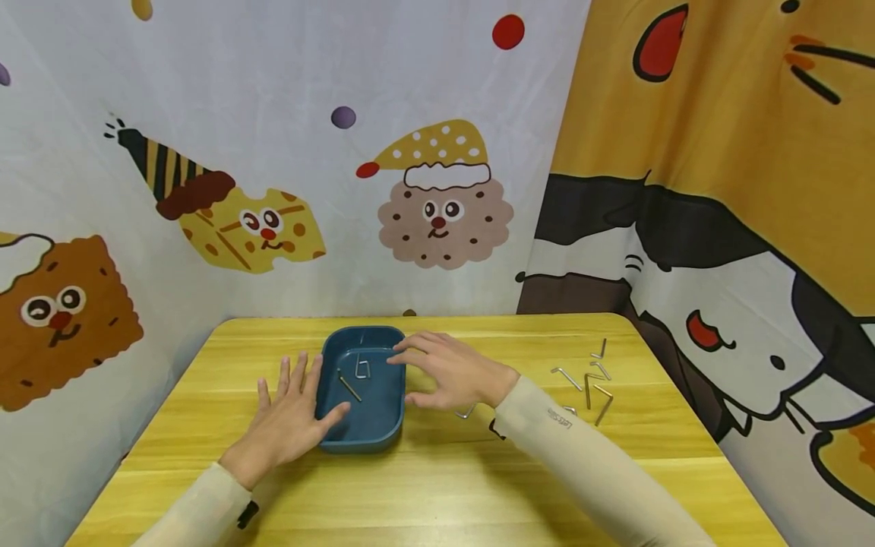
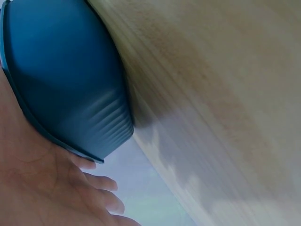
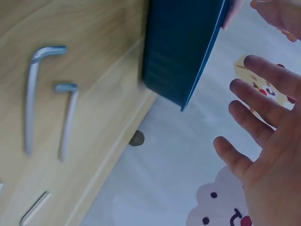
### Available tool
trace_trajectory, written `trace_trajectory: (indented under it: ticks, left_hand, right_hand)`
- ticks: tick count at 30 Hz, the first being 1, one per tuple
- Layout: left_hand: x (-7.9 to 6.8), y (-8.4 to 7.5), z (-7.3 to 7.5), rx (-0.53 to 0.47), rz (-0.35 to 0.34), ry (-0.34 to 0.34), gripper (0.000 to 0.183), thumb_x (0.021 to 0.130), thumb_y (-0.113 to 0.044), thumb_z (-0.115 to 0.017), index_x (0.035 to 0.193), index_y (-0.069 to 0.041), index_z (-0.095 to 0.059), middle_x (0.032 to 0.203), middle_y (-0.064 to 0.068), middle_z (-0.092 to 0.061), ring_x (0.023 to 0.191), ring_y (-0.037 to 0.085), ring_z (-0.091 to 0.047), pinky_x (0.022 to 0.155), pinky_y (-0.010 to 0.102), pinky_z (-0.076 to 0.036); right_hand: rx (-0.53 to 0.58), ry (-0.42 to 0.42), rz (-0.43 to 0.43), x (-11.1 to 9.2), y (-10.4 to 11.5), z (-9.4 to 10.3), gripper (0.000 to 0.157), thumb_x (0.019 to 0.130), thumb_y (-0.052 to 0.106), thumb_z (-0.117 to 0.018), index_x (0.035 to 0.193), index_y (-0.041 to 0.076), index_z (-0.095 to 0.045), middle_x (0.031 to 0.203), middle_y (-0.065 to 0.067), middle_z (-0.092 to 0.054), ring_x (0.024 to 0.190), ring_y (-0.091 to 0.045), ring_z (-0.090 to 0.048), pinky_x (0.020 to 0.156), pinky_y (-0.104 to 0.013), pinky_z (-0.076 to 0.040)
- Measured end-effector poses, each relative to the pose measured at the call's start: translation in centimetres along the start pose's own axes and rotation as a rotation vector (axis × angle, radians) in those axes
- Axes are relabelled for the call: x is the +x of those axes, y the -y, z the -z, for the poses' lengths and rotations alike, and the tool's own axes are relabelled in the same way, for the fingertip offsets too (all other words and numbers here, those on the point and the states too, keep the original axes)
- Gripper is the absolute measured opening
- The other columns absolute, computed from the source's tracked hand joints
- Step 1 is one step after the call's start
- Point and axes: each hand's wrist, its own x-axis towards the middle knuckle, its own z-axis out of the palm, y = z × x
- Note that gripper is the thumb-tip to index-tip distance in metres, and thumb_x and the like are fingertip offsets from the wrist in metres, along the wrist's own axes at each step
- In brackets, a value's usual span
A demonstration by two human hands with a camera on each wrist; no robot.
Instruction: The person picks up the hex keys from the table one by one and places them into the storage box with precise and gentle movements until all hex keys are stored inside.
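Tabletop (image 1: 437,494) surrounds the blue tray (image 1: 369,425) — left hand (image 1: 287,418), right hand (image 1: 454,372) spread at its edges (contact unclear).

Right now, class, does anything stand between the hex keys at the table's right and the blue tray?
Yes: the right hand, at the right side of the blue tray, and its sleeve lie across the way in the head view. One silver hex key lies between.

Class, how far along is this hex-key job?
Seemingly done: some hex keys lie in the blue tray. In hand: no key visible; left hand and right hand are spread at its opposite sides. Probably left: gathering the loose hex keys on the table.
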Motion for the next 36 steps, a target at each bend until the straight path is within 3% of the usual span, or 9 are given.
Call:
trace_trajectory:
  ticks: [6,13,23,36]
  left_hand:
    - [0.0,0.3,-0.2,-0.004,-0.002,-0.001,0.114,0.112,-0.077,-0.059,0.187,-0.004,-0.014,0.194,0.033,-0.004,0.178,0.064,0.006,0.131,0.097,0.003]
    - [0.0,0.3,-0.2,-0.016,-0.005,0.001,0.113,0.112,-0.075,-0.060,0.187,-0.004,-0.014,0.194,0.032,-0.004,0.179,0.063,0.007,0.131,0.097,0.005]
    - [0.2,0.0,-0.1,-0.005,-0.004,-0.005,0.112,0.113,-0.074,-0.059,0.187,-0.004,-0.015,0.195,0.032,-0.007,0.179,0.062,0.005,0.133,0.096,0.002]
    - [0.0,0.2,-0.1,-0.004,-0.005,-0.009,0.112,0.113,-0.074,-0.060,0.187,-0.003,-0.015,0.194,0.032,-0.007,0.179,0.062,0.004,0.132,0.096,0.002]
  right_hand:
    - [-0.019,0.008,-0.046,-2.1,-0.7,-0.2,0.068,0.110,0.056,-0.072,0.169,0.024,-0.063,0.171,-0.004,-0.062,0.161,-0.030,-0.058,0.133,-0.060,-0.051]
    - [-0.033,0.016,-0.094,-4.0,-1.6,-0.6,0.068,0.107,0.050,-0.077,0.166,0.020,-0.065,0.164,-0.006,-0.066,0.152,-0.029,-0.065,0.129,-0.052,-0.056]
    - [0.010,0.032,-0.240,-6.7,-2.7,-1.6,0.069,0.106,0.049,-0.083,0.165,0.016,-0.066,0.159,-0.007,-0.068,0.146,-0.029,-0.068,0.123,-0.049,-0.061]
    - [-0.054,0.008,-0.308,-7.6,-2.9,-3.1,0.068,0.104,0.049,-0.087,0.154,0.005,-0.073,0.141,-0.013,-0.074,0.121,-0.029,-0.071,0.101,-0.046,-0.069]
